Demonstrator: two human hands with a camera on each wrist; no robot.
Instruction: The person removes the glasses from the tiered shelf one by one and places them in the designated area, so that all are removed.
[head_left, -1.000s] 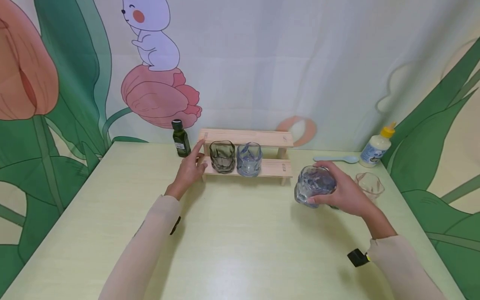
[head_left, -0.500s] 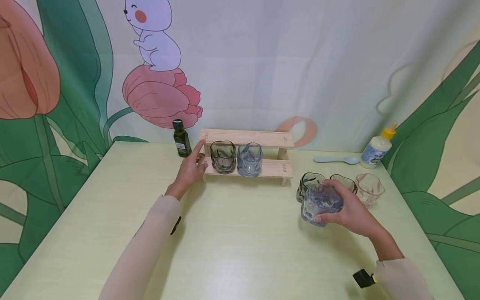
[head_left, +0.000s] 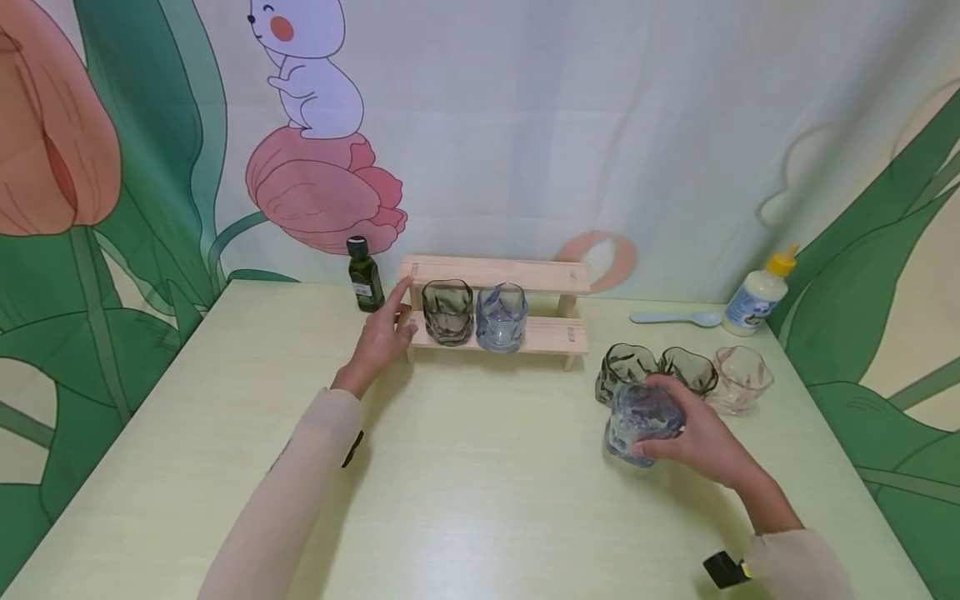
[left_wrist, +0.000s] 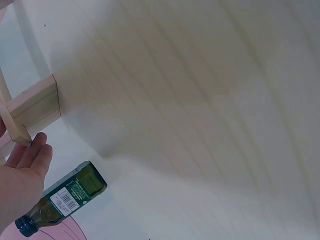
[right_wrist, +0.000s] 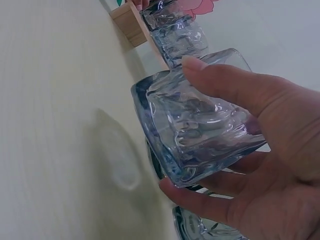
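Blue glass (head_left: 639, 417) partly behind right hand (head_left: 697, 435)

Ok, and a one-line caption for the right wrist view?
Right hand gripping a pale blue glass, with other glasses and a wooden shelf behind it.

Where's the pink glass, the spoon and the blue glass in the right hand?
Pink glass (head_left: 741, 385): head view, on its side wall.
Spoon (head_left: 667, 318): head view, on its handle.
Held blue glass (right_wrist: 192, 125): right wrist view, on its side wall.
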